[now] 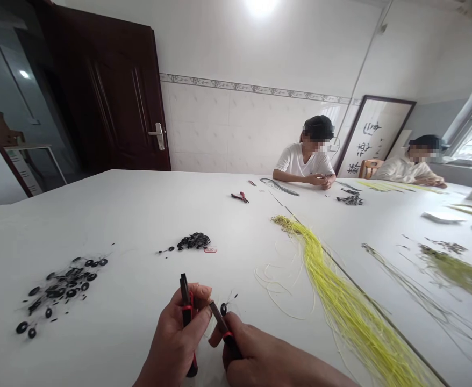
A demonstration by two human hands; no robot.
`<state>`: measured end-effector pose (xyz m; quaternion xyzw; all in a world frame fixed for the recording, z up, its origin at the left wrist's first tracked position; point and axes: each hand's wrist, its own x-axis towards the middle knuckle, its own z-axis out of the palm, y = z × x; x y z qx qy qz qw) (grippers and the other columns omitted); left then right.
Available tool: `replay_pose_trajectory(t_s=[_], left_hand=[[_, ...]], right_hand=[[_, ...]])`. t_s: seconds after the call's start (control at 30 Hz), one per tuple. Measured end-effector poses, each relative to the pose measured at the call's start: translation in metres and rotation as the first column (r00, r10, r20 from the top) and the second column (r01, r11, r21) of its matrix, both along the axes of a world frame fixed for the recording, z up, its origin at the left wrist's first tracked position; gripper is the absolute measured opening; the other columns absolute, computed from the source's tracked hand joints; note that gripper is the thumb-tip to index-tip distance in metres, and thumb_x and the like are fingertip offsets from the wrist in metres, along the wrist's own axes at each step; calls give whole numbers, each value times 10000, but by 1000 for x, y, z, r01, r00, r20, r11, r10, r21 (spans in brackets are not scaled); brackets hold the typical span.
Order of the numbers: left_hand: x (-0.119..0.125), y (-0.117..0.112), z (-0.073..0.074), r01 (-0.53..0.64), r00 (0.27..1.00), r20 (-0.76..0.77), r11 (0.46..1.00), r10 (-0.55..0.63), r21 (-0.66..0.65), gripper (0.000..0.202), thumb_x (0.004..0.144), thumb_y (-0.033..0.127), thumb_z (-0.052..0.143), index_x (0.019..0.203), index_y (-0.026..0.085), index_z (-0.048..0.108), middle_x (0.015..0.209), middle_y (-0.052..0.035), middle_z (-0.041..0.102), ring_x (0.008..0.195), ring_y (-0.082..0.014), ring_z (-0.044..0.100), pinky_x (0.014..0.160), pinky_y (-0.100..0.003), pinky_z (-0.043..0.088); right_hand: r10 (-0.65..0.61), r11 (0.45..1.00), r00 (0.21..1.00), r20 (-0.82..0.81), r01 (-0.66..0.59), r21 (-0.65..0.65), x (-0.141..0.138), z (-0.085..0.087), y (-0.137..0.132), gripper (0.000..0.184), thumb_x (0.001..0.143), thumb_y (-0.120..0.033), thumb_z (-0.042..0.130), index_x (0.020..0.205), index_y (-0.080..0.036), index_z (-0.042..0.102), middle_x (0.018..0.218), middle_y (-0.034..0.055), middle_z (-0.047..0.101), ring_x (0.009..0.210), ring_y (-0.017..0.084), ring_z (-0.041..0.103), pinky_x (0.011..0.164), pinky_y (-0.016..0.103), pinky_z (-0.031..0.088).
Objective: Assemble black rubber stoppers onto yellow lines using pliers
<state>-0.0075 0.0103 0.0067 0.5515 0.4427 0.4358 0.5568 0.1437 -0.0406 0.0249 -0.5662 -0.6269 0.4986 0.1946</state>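
My left hand [175, 333] is closed around pliers [186, 298] with red and black handles, their dark jaws pointing up. Its thumb and forefinger pinch together near the tip of a second pair of pliers [219, 318]. That pair is gripped in my right hand [248, 344], its jaws angled up and left. What sits between the fingertips and the jaws is too small to make out. Just beyond the right thumb is a small black ring [223, 309] with a thin thread and a short black piece. Faint pale line hangs between the hands.
Loose black rings on thin threads [70, 282] lie at left, with a denser black pile [195, 241] ahead. A yellow strand bundle [324, 263] runs along the right beside a table seam. Farther off lie other pliers [240, 197]. Two people [306, 156] sit across the white table.
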Motion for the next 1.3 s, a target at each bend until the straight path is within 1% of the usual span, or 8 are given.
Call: replay_pose_trajectory(t_s=[0.13, 0.3, 0.47, 0.67, 0.87, 1.0, 1.13, 1.3], left_hand=[[-1, 5, 0, -47, 999, -6, 998, 48, 38, 62, 719, 193, 522, 771, 226, 514, 744, 37, 505, 670, -115, 495, 557, -185, 448], [-2, 9, -3, -80, 996, -24, 996, 81, 35, 74, 715, 217, 548, 788, 220, 534, 734, 32, 520, 717, -135, 504, 623, -201, 446], [-4, 8, -5, -54, 996, -66, 999, 54, -2, 119, 709, 287, 585, 800, 227, 536, 731, 31, 540, 714, -151, 516, 619, -215, 441], [-4, 7, -5, -34, 996, -79, 999, 35, 7, 142, 689, 317, 607, 788, 241, 539, 744, 31, 565, 762, -160, 532, 666, -214, 454], [-6, 10, -9, -32, 995, -92, 999, 33, 11, 181, 678, 363, 614, 792, 243, 542, 760, 25, 571, 789, -167, 533, 664, -201, 464], [-4, 7, -6, -32, 994, -100, 999, 34, 13, 138, 707, 330, 589, 801, 239, 544, 767, 27, 558, 773, -154, 527, 679, -209, 453], [-2, 0, -1, -27, 998, -60, 999, 28, 19, 61, 718, 222, 573, 770, 234, 542, 724, 38, 530, 736, -128, 507, 683, -204, 431], [1, -4, 1, 8, 996, 92, 1000, -5, -28, 114, 720, 155, 556, 786, 248, 558, 789, 43, 548, 793, -111, 512, 726, -201, 416]], right_hand=[[52, 998, 996, -78, -50, 27, 2, -10, 12, 427, 597, -148, 434, 1008, -233, 516, 755, 3, 521, 631, 122, 470, 483, 213, 357], [31, 999, 992, -126, -25, 47, 1, -23, 17, 417, 587, -135, 423, 974, -212, 557, 734, -2, 517, 613, 110, 475, 459, 193, 354], [-17, 1000, 992, -129, 20, 24, 3, -15, 13, 403, 597, -143, 432, 954, -227, 599, 693, -17, 484, 575, 95, 435, 441, 188, 317], [11, 1000, 992, -123, -10, 1, 4, -8, 11, 424, 594, -110, 434, 975, -217, 588, 677, -24, 454, 560, 86, 413, 442, 181, 312], [10, 998, 987, -162, 1, 63, 9, -11, 6, 385, 643, -149, 454, 1001, -239, 560, 807, -12, 514, 671, 106, 472, 536, 212, 360], [23, 997, 986, -166, -10, 78, 8, -17, 7, 377, 647, -141, 445, 993, -235, 558, 738, -24, 480, 613, 92, 444, 493, 198, 340], [43, 997, 981, -189, -29, 76, 5, -20, 7, 326, 644, -102, 425, 928, -205, 547, 635, -45, 417, 538, 74, 387, 461, 191, 309], [-11, 1000, 953, -304, 15, 10, 6, -24, 8, 286, 647, -83, 389, 875, -200, 516, 604, -57, 380, 503, 65, 351, 464, 198, 286]])
